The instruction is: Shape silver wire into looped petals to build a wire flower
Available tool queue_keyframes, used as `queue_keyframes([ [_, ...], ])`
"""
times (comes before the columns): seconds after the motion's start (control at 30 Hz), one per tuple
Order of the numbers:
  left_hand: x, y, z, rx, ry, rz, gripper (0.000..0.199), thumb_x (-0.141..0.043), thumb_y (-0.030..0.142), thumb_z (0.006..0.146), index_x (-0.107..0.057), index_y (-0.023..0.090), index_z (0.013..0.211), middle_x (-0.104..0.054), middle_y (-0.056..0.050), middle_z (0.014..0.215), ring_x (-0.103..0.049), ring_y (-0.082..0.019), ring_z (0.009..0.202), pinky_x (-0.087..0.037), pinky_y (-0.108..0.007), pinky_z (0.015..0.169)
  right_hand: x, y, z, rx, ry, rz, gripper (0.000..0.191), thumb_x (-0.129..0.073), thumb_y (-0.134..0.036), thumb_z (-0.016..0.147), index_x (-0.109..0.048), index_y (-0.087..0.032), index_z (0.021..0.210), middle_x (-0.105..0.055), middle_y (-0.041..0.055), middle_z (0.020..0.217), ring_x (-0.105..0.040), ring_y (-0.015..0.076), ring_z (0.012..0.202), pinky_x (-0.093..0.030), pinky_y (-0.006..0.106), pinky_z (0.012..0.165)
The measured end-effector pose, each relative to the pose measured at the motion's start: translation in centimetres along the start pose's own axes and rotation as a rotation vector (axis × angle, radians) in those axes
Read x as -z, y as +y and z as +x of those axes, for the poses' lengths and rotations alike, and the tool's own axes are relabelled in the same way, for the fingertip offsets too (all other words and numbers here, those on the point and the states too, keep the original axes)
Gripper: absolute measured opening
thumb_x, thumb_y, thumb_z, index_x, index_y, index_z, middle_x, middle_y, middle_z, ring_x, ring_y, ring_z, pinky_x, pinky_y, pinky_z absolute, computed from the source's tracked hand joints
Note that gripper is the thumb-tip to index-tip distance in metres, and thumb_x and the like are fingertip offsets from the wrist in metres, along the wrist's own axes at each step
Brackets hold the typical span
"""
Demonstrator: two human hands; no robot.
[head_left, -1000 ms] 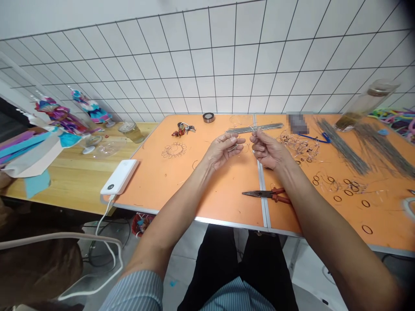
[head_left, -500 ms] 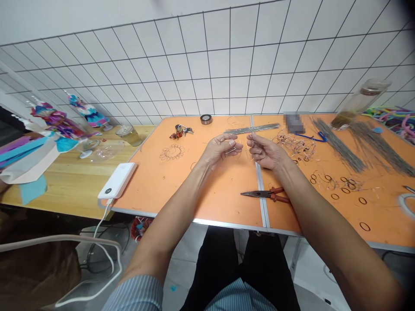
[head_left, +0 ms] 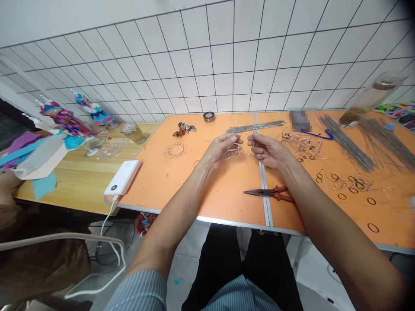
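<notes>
My left hand (head_left: 223,151) and my right hand (head_left: 269,152) are raised close together above the orange folding table (head_left: 181,190). Between them hangs a thin bent wire (head_left: 236,154), pinched in the fingertips of both hands. Below my right hand lie red-handled needle-nose pliers (head_left: 270,194), not touched. A bundle of straight metal wires (head_left: 256,126) lies just beyond my hands, and a tangle of copper wire (head_left: 303,144) lies beyond my right hand.
A wire flower shape (head_left: 175,150), a tape roll (head_left: 209,116) and a white power bank (head_left: 122,179) with its cable are left of my hands. Wire rods (head_left: 346,142), small wire rings (head_left: 353,185) and a glass bottle (head_left: 372,99) are at right. Tiled wall behind.
The head view has shifted slightly. The wire between my fingers now shows as a wider loop below my left fingertips, and my hands stay close together.
</notes>
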State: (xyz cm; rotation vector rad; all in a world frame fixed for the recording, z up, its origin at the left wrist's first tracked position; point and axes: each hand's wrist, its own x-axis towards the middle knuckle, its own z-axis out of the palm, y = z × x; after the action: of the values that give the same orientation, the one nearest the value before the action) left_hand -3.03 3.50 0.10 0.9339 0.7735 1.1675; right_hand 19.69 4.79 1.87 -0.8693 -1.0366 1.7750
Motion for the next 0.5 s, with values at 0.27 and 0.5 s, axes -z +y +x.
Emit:
queue_keyframes([
  [0.27, 0.17, 0.29, -0.36, 0.089, -0.021, 0.076, 0.04, -0.103, 0.043, 0.082, -0.084, 0.016, 0.105, -0.09, -0.011, 0.103, -0.083, -0.018, 0.079, -0.061, -0.03, 0.076, 0.27, -0.05, -0.09, 0.11, 0.031, -0.133, 0.059, -0.114, -0.063, 0.061, -0.082, -0.021, 0.087, -0.07, 0.0026, 0.085, -0.032, 0.0046, 0.059, -0.015, 0.018, 0.045],
  [0.5, 0.2, 0.31, -0.34, 0.109, -0.027, 0.139, 0.049, -0.106, 0.053, 0.077, -0.082, 0.016, 0.097, -0.088, -0.01, 0.098, -0.078, -0.015, 0.076, -0.061, -0.032, 0.083, -0.31, 0.31, -0.28, 0.122, -0.004, -0.249, 0.049, -0.11, -0.052, 0.066, -0.075, -0.018, 0.072, -0.07, 0.0051, 0.078, -0.029, 0.0051, 0.058, -0.008, 0.023, 0.048],
])
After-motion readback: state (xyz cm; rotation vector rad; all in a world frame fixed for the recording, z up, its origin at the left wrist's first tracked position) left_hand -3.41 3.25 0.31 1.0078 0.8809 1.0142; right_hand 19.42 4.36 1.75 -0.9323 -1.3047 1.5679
